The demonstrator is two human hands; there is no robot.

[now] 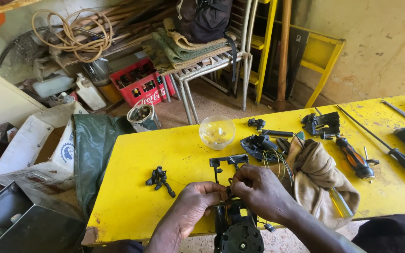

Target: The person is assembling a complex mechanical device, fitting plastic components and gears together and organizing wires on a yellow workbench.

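Observation:
A black plastic device housing stands at the near edge of the yellow table, with a black frame part just beyond it. My left hand and my right hand meet over its top, fingers pinched on a small part between them; what the fingertips hold is hidden. Thin coloured wires run from the housing towards another black part. A small black clip piece lies to the left of my left hand.
A clear bowl, a tan rag, an orange-handled screwdriver, a long black screwdriver and black parts lie on the table. A metal chair, a red bottle crate and boxes stand beyond.

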